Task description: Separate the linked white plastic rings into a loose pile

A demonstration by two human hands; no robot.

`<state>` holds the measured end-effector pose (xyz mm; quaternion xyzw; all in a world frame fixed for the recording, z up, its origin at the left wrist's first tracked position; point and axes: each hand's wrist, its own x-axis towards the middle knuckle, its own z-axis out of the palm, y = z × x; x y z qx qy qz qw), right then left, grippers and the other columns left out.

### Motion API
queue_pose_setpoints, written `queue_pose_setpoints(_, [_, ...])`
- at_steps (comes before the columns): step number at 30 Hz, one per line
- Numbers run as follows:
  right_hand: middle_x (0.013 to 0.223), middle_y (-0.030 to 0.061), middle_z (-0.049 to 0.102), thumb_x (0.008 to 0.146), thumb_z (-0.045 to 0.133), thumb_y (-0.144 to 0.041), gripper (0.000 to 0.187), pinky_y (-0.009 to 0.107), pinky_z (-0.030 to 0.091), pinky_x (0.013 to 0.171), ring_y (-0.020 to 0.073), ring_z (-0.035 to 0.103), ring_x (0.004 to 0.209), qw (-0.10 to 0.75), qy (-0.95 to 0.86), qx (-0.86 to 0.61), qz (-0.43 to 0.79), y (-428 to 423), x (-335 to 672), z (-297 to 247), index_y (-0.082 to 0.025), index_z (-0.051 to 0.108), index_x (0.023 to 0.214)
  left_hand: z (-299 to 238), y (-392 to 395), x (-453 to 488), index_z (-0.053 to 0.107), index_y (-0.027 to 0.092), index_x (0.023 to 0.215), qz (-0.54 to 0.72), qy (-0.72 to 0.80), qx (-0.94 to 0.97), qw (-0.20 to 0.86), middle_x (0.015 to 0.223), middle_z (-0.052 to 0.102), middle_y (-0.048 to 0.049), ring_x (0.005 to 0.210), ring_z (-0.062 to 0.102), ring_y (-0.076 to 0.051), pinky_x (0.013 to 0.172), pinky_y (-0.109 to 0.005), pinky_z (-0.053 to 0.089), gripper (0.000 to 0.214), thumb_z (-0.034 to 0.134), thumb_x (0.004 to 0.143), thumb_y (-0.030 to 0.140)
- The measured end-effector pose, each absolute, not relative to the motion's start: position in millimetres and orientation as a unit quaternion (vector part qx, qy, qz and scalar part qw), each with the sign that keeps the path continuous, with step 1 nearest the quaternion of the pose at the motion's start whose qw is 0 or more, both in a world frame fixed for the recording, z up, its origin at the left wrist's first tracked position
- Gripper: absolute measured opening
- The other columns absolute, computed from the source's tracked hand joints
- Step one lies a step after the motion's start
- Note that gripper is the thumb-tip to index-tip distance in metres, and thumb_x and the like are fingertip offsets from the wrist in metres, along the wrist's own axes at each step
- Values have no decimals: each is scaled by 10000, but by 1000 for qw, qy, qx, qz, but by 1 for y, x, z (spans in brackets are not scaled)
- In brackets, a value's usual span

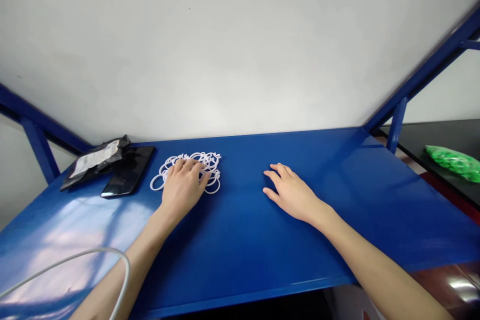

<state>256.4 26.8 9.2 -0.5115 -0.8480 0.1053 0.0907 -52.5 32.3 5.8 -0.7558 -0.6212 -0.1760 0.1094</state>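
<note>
A loose heap of thin white cord loops [213,162], some with small knots or tails, lies on the blue table [240,240]. My left hand [184,180] rests palm down over the heap and covers much of its middle. Its fingers look stretched over the loops and its thumb sits apart; what lies beneath the palm is hidden. To the right, my right hand [294,194] is over the bare blue surface with its fingers spread and nothing between them.
At the left lie a black plastic package [98,159] with a white label and a dark phone-like slab [129,172]. A white cable [75,256] crosses my left forearm. Blue frame bars flank the table. A bag of green items [453,162] rests on a black surface at right.
</note>
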Motion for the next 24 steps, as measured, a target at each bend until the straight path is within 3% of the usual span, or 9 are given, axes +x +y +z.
queue_pose_setpoints(5, [1550, 218, 486, 1027, 523, -405, 494, 585, 415, 1176, 404, 400, 1485, 76, -850, -511, 100, 27, 258, 11, -142, 574, 1441, 5, 32, -58, 713, 200, 924, -142, -635, -747, 133, 1041, 763, -111, 1060, 582, -370, 872, -488, 439, 236, 545, 994, 351])
queue_pose_setpoints(9, [1501, 207, 531, 1008, 562, -377, 455, 608, 447, 1141, 411, 436, 1456, 105, -850, -504, 110, 27, 255, 12, -158, 593, 1406, 11, 29, -51, 689, 208, 899, -237, -571, -769, 160, 962, 768, -81, 969, 596, -307, 840, -447, 430, 205, 553, 1013, 310])
queue_pose_setpoints(12, [1405, 164, 600, 1012, 561, -336, 409, 570, 480, 1119, 353, 542, 1355, 179, -853, -466, 150, 23, 248, 12, -188, 579, 1393, 15, 21, -40, 670, 205, 958, -319, -445, -831, 101, 937, 752, -51, 914, 602, -235, 848, -387, 474, 110, 578, 1014, 224])
queue_pose_setpoints(17, [1295, 92, 654, 1012, 564, -286, 364, 406, 567, 1005, 213, 690, 1100, 330, -812, -387, 288, 14, 234, 12, -240, 552, 1372, 13, 4, -13, 643, 200, 1035, -332, -292, -897, -9, 990, 742, -30, 934, 601, -188, 876, -332, 512, 111, 599, 990, 110])
queue_pose_setpoints(21, [1054, 40, 728, 998, 587, -253, 170, 317, 590, 811, 158, 712, 827, 354, -779, -379, 352, 12, 232, 15, -231, 668, 1146, 7, -1, -3, 644, 202, 1025, -331, -267, -905, -27, 995, 750, -21, 950, 605, -186, 865, -317, 523, 110, 627, 972, 107])
queue_pose_setpoints(24, [972, 22, 735, 987, 612, -250, 115, 289, 571, 749, 143, 689, 755, 355, -767, -386, 368, 14, 232, 16, -222, 695, 1061, 6, -1, -2, 641, 200, 1040, -330, -272, -903, -29, 987, 746, -25, 928, 623, -183, 859, -320, 531, 109, 645, 964, 123])
